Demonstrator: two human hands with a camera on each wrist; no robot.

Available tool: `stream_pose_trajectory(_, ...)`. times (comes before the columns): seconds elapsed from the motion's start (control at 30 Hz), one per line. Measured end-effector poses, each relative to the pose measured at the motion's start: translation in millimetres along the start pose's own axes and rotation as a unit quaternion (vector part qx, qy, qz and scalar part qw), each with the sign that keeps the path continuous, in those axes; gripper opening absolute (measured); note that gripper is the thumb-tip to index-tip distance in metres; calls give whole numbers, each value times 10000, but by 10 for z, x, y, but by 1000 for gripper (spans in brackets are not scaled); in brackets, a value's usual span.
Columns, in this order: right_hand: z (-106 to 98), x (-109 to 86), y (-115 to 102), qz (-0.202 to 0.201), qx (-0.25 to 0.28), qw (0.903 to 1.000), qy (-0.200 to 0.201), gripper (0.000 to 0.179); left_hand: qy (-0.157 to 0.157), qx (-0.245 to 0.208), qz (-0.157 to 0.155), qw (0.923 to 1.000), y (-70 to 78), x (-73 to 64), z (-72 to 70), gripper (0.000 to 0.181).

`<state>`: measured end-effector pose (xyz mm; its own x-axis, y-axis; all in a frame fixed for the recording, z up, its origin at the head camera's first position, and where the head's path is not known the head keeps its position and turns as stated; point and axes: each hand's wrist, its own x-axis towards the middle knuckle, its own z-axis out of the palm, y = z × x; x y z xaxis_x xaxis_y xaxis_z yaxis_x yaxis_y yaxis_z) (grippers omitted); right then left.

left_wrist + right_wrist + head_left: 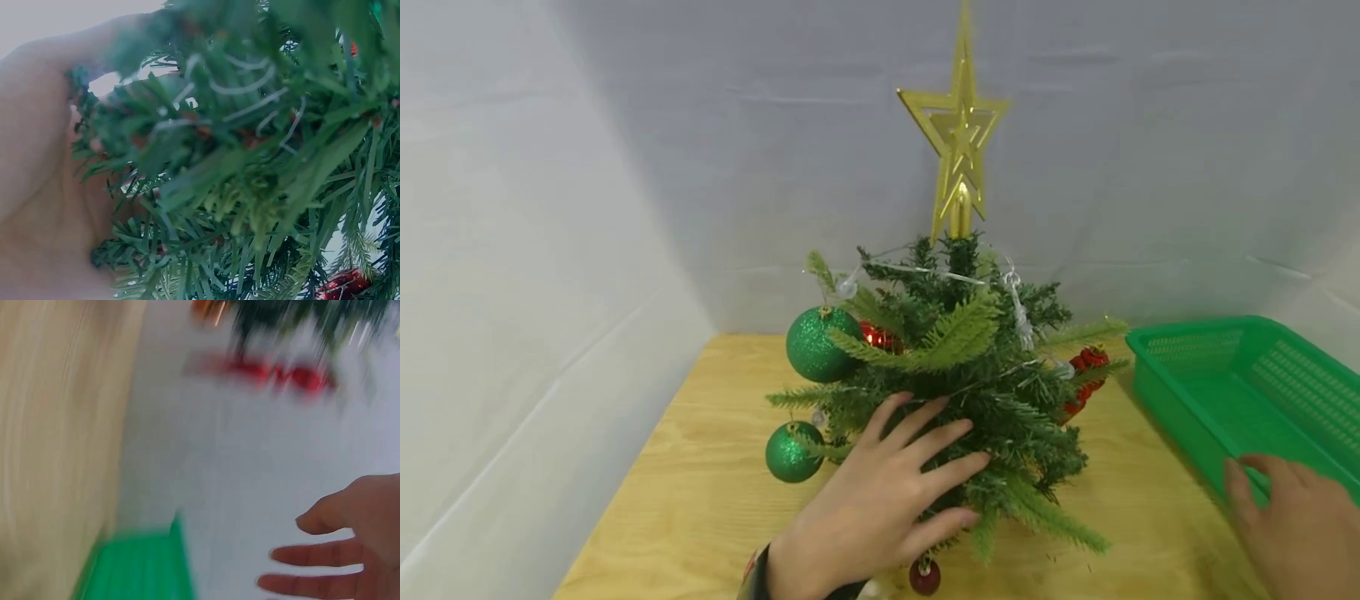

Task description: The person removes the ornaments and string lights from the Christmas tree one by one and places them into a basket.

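Note:
A small artificial Christmas tree (1037, 417) stands on the wooden table, topped by a gold star (962, 142). My left hand (887, 492) lies with spread fingers against its front branches; in the left wrist view, green sprigs (206, 144) cover much of the palm. Two glittery green balls (822, 343) hang on the left, and a small dark red ball (925, 576) shows low in front. Over the near edge of a green plastic basket (1180, 437), my right hand (1300, 525) has extended fingers, with nothing visible between them in the right wrist view.
Red ornaments (1086, 375) hang at the tree's right side, and a shiny red one (880, 336) sits behind the upper green ball. A clear light string (925, 271) winds through the branches. White sheeting (737, 167) rises behind the wooden table (685, 467).

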<state>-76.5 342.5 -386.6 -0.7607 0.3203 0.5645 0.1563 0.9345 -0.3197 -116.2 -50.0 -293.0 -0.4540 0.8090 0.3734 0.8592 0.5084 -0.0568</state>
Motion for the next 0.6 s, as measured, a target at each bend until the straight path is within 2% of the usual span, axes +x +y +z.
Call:
stream_pose_trajectory(0.07,-56,-102,-287,-348,106,9992,185,23,14,-9,-24,10000,-1,-10,-4,44)
stream_pose_trajectory(0.13,-115,-192,-555,-396,348,9985,119,20,28,-37,-27,10000,0,-14,-6,43)
stream_pose_trajectory(0.23,-174,-278,-853,-574,903,9933,437,13,12,-101,-4,9999,3,-12,-3,43)
stream_pose_trajectory(0.3,-199,-310,-1002,-818,1450,9828,796,8,6,-122,-3,9999,5,-10,1,43)
stream_pose_trajectory(0.4,-230,-355,-1195,-1130,2202,9615,1193,6,29,-140,-18,9999,9,-10,3,42)
stream_pose_trajectory(0.5,-237,-397,-1335,-1347,2720,9444,1265,7,101,-160,-25,9998,9,-8,1,41)
stream_pose_trajectory(0.6,-201,-442,-1407,-1229,2983,9396,1145,6,178,-194,-14,9997,8,-6,-4,41)
